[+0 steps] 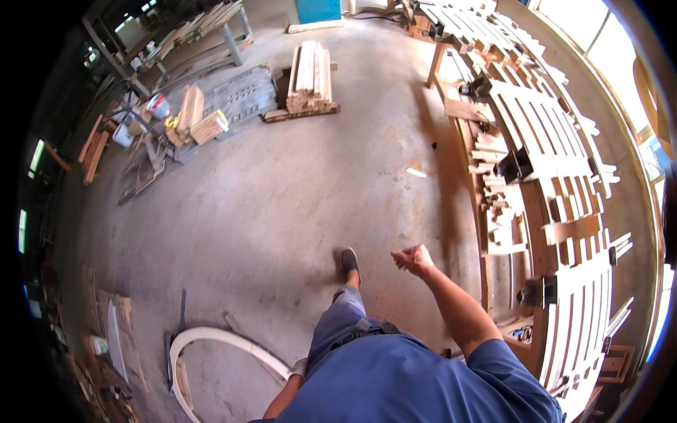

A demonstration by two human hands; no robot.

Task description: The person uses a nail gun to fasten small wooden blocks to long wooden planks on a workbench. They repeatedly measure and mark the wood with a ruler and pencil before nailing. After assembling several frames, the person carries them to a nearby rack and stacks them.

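Observation:
My left hand [300, 367], low beside my hip, is partly hidden by my body and looks covered by a pale glove. It is closed at the end of a pale curved strip [206, 334], apparently wood, which arches out to my left; the fingers' grip is only partly visible. Out in front on the right, my right hand [415, 261] hangs over the concrete floor with its fingers curled in. Nothing shows in it. One shoe [349, 259] is stretched forward in a step.
Along the right runs a long wooden rack [539, 190] with slatted pieces and black clamps [515, 166]. Ahead lies a stack of boards [309, 76]. More timber [190, 113] and buckets [159, 106] stand at the far left, near a metal-legged table [231, 46]. A white scrap [416, 172] lies on the floor.

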